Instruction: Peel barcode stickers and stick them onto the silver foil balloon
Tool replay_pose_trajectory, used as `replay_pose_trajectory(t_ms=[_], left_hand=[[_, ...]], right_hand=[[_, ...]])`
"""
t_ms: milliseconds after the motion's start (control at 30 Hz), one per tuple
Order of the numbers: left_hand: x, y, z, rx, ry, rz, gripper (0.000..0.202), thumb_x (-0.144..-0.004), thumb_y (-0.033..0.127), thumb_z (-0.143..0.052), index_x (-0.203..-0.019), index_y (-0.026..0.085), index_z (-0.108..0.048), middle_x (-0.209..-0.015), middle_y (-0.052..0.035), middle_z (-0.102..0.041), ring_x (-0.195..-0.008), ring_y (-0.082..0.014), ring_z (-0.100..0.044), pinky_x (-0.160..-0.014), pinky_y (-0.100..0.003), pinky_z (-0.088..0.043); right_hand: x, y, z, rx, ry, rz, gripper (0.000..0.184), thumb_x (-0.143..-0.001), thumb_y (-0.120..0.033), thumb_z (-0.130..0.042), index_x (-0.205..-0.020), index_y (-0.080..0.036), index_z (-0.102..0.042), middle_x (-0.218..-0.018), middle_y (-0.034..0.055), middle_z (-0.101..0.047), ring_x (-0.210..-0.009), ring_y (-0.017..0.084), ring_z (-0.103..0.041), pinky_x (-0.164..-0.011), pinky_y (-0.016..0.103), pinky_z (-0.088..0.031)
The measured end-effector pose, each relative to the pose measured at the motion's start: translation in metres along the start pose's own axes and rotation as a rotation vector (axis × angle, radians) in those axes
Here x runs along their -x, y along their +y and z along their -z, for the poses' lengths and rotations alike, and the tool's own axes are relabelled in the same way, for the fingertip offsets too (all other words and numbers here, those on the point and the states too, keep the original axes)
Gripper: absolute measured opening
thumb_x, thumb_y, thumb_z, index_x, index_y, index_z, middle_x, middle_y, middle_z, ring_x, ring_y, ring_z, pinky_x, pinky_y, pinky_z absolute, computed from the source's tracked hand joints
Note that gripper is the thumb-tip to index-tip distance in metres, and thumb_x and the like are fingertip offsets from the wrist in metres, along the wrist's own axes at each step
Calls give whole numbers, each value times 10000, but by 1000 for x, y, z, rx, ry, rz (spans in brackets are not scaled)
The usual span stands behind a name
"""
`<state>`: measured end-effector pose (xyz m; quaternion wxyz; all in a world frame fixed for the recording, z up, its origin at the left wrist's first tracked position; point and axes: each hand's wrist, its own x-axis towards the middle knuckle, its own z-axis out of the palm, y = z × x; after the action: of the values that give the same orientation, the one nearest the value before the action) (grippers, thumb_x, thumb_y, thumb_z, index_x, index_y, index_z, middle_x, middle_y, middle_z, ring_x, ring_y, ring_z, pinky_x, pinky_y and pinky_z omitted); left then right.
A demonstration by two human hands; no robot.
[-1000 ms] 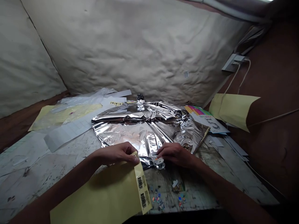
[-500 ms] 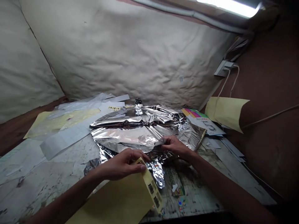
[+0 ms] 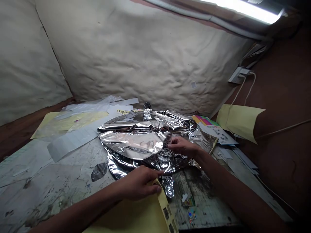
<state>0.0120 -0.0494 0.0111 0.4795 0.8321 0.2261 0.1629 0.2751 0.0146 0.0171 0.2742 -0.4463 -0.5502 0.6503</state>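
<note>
A flat, crinkled silver foil balloon (image 3: 131,140) lies in the middle of the table, its narrow tab (image 3: 169,189) pointing toward me. My left hand (image 3: 141,183) grips a yellow sticker sheet (image 3: 131,215) between thumb and fingers at the near edge of the foil. Along that sheet's right side runs a strip with dark printed squares (image 3: 166,213). The left index finger reaches forward against the foil. On the right part of the balloon, my right hand (image 3: 182,146) has its fingertips pinched together at the foil surface; whether foil or a small piece is between them is unclear.
Clear plastic and yellow sheets (image 3: 52,124) lie at the back left beside a white paper strip (image 3: 65,147). A colourful packet marked 5 (image 3: 218,132) sits at right. Another yellow sheet (image 3: 239,121) leans near the cables. Small coloured bits (image 3: 191,216) dot the front.
My right hand has pressed down and closed its fingers at the foil, lifting no flap now. The left hand with the sticker sheet moved slightly nearer, its index finger stretched out. The view shifted a little.
</note>
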Motion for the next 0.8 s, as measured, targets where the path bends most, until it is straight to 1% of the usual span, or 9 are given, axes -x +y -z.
replay_pose_trajectory(t_ms=[133, 200, 267, 333, 433, 500, 600, 667, 800], left_hand=[[0, 2, -1, 15, -78, 8, 248, -856, 297, -604, -634, 188, -612, -864, -40, -727, -1062, -246, -626, -654, -220, -437], [1, 6, 0, 9, -58, -24, 237, -851, 270, -611, -629, 192, -589, -972, -47, -730, -1140, -242, -598, -727, -229, -453], [2, 10, 0, 1, 29, -48, 191, -854, 259, -612, -674, 197, -606, -1226, -52, -658, -1194, -230, -569, -846, -249, -450], [3, 12, 0, -17, 180, -45, 177, -867, 273, -601, -706, 199, -612, -1437, -54, -489, -1279, -232, -495, -965, -278, -409], [4, 10, -4, -62, 313, -27, 222, -874, 285, -587, -672, 193, -566, -1557, -55, -282, -1355, -242, -403, -1009, -292, -383], [3, 6, -8, -80, 278, -42, 249, -871, 280, -586, -645, 192, -525, -1569, -55, -241, -1340, -245, -425, -985, -286, -400], [1, 1, -13, -105, 213, -41, 283, -867, 272, -581, -617, 193, -474, -1517, -68, -355, -1237, -243, -540, -892, -276, -445], [-1, -2, -14, -129, 204, -20, 272, -860, 258, -580, -620, 194, -468, -1471, -74, -431, -1142, -243, -610, -842, -279, -457], [-2, -2, -14, -171, 213, 7, 264, -843, 239, -581, -613, 188, -460, -1451, -74, -461, -970, -233, -675, -782, -288, -458]], right_hand=[[-11, -16, 2, 126, 5, 42, 344, -676, -387, -804, -664, -142, -563, -572, -58, -494, -463, 45, -362, -441, 204, -228], [-14, -22, -1, 172, 16, 59, 351, -661, -375, -815, -652, -147, -548, -551, -60, -502, -455, 49, -369, -433, 204, -217], [-15, -26, -5, 179, -3, 72, 371, -646, -361, -825, -644, -158, -515, -549, -59, -518, -461, 59, -399, -439, 203, -229], [-13, -25, -9, 176, -44, 72, 394, -628, -351, -837, -637, -162, -492, -566, -57, -531, -480, 65, -419, -452, 203, -247], [-7, -19, -13, 195, -78, 43, 410, -602, -351, -854, -630, -154, -495, -584, -57, -530, -501, 59, -402, -468, 202, -246], [-4, -14, -14, 178, -75, 15, 414, -604, -364, -853, -638, -154, -498, -566, -67, -512, -489, 53, -373, -461, 201, -224], [-1, -8, -14, 135, -95, -34, 408, -657, -405, -816, -626, -159, -492, -498, -76, -465, -450, 51, -334, -437, 207, -191], [-1, -6, -15, 115, -104, -59, 410, -687, -427, -790, -609, -161, -487, -504, -64, -485, -437, 50, -334, -427, 211, -195], [-8, -4, -16, 122, -67, -65, 421, -694, -457, -777, -605, -159, -492, -538, -56, -502, -422, 40, -344, -407, 204, -210]])
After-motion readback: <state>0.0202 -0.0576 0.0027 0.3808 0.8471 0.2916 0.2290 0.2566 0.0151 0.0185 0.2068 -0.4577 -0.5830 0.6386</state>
